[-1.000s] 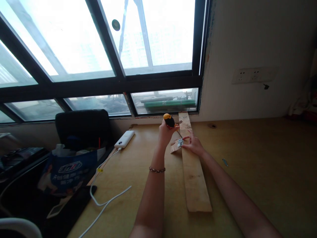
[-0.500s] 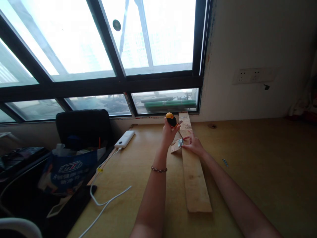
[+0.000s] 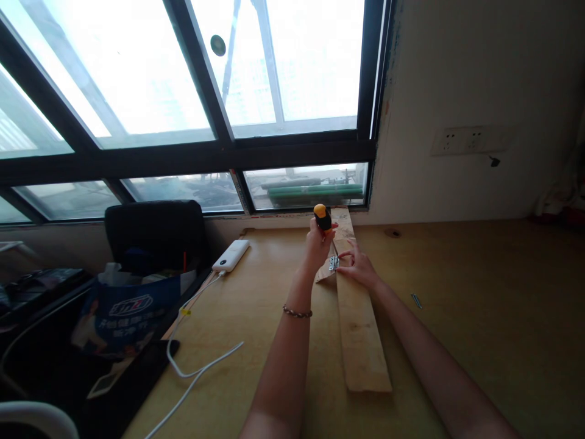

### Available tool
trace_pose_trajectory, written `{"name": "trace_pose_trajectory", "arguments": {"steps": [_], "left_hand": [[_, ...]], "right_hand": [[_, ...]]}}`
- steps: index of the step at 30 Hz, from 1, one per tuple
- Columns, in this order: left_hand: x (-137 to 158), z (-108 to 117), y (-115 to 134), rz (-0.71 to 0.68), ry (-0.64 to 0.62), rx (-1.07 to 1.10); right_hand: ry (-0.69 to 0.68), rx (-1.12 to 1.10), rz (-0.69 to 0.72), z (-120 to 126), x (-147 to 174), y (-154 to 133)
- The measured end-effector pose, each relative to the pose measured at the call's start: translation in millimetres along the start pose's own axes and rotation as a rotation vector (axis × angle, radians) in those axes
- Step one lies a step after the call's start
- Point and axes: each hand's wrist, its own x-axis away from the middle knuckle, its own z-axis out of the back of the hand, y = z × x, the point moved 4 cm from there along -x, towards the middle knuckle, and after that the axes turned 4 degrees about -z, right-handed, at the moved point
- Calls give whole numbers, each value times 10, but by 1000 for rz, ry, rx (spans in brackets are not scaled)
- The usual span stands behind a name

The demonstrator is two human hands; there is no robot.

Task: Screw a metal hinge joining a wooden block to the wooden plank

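Note:
My left hand (image 3: 317, 249) is closed round the yellow and black handle of a screwdriver (image 3: 322, 218). Its shaft slants down to a silver metal hinge (image 3: 333, 263), where the tip meets the hinge's upper right part. The hinge lies across the left edge of a long wooden board (image 3: 362, 332) and a shorter wood piece (image 3: 323, 275) jutting out to the left. My right hand (image 3: 361, 269) rests on the board, thumb and forefinger gripping about the hinge's right edge near the tip. Whether a screw is under the tip is too small to tell.
Two screws (image 3: 416, 300) lie on the table (image 3: 479, 341) to the right. A white power bank (image 3: 231, 255) with a white cable (image 3: 201, 370) is on the left. Beyond the table's left edge stand a black chair (image 3: 154, 235) and a blue bag (image 3: 132, 320). A window borders the back.
My left hand has shifted slightly right, and the screwdriver handle has swung right and stands more upright. My right hand, the hinge and the board keep their places.

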Motion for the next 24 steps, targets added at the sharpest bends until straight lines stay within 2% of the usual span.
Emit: {"name": "trace_pose_trajectory", "arguments": {"steps": [3,8,11,13,16,21,24], "left_hand": [[20,-6,-4,16,51,-101],[111,-29,24,68,272,-403],[144,-61,4,114,324,-372],[137,-87,-22,111,299,-255],[99,-124,-32,40,188,-83],[68,-156,-13,-9,18,-36],[75,-167,-25,-1,26,-2]], "right_hand": [[-3,-5,-1,3,-1,1],[-6,2,6,13,5,-20],[0,15,2,11,5,-16],[2,20,1,8,3,-8],[1,23,5,6,1,-2],[-3,25,5,9,2,-11],[-3,26,5,11,3,-15]]}}
